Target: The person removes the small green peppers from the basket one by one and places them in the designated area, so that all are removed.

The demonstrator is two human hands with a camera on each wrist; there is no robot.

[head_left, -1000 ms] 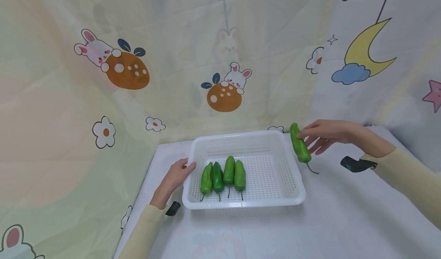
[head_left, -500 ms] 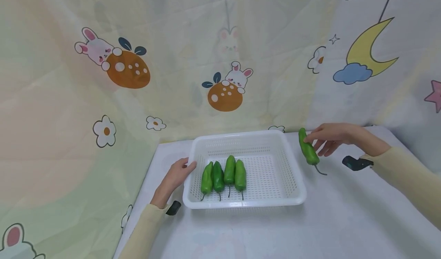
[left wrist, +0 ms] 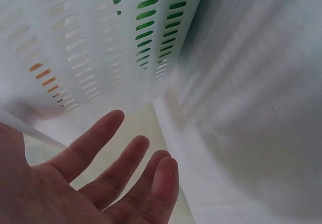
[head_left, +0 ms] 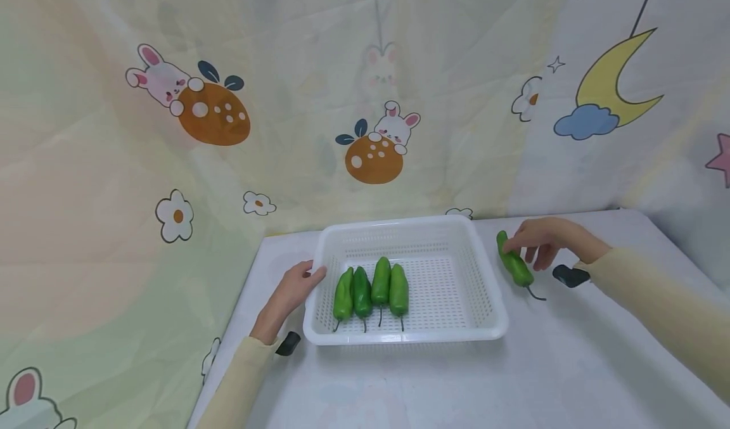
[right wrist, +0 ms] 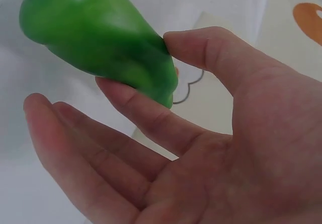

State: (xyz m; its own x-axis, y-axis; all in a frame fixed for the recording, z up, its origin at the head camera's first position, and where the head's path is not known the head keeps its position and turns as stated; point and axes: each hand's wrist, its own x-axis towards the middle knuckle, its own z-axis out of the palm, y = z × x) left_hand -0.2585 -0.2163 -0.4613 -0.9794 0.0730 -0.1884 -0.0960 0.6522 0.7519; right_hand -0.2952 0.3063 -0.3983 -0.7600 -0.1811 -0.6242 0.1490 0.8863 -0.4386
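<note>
A white plastic basket [head_left: 450, 336] stands on the table, with several green peppers [head_left: 362, 293] side by side in its left half. My left hand [head_left: 295, 285] is at its left rim, thumb over the edge; in the left wrist view the fingers [left wrist: 113, 181] spread outside the slotted wall [left wrist: 121, 48]. Right of the basket, my right hand [head_left: 550, 240] pinches another green pepper [head_left: 516, 267] near its tip, stem pointing down toward the front right. The right wrist view has this pepper [right wrist: 100, 32] between thumb and index finger, the other fingers off it.
A white cloth covers the table [head_left: 433, 391]. Behind it hangs a printed curtain [head_left: 296, 131] with cartoon rabbits, flowers and a moon. A black device [head_left: 570, 275] sits at the right wrist, another [head_left: 288, 343] at the left.
My right hand has moved to the right and down with the pepper, away from the basket. The left hand and the peppers in the basket have stayed in place.
</note>
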